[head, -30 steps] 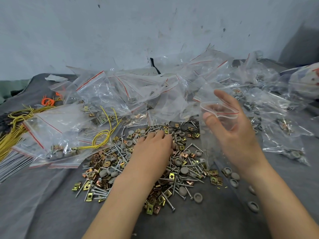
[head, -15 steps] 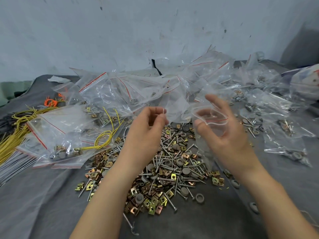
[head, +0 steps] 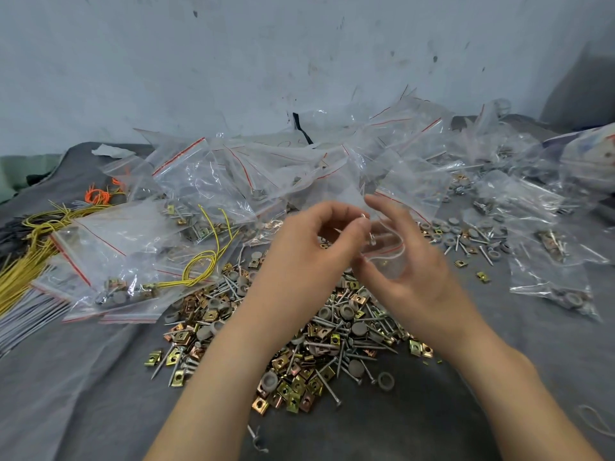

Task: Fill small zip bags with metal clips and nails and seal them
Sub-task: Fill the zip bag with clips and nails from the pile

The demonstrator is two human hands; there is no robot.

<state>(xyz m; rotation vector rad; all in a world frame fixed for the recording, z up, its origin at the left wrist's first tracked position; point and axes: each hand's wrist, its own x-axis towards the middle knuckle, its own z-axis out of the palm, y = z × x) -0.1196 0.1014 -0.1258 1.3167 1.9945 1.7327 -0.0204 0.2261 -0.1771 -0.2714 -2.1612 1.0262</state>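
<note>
My right hand point(head: 409, 261) holds a small clear zip bag point(head: 387, 252) with its mouth spread wide. My left hand point(head: 309, 251) pinches a nail point(head: 368, 232) between thumb and fingertips right at the bag's mouth; the nail's tip hangs just inside it. Both hands hover above a heap of loose brass clips, nails and grey washers point(head: 319, 341) on the dark grey cloth point(head: 83, 394).
Many clear red-striped zip bags point(head: 206, 181) lie piled behind the heap, some filled point(head: 562, 284) at the right. Yellow wire loops point(head: 199, 267) and orange ties point(head: 98, 196) lie at the left. A pale wall rises behind.
My left hand rose from the heap with a nail and moved right to the bag's mouth. My right hand kept the bag open, shifting slightly toward the left hand.
</note>
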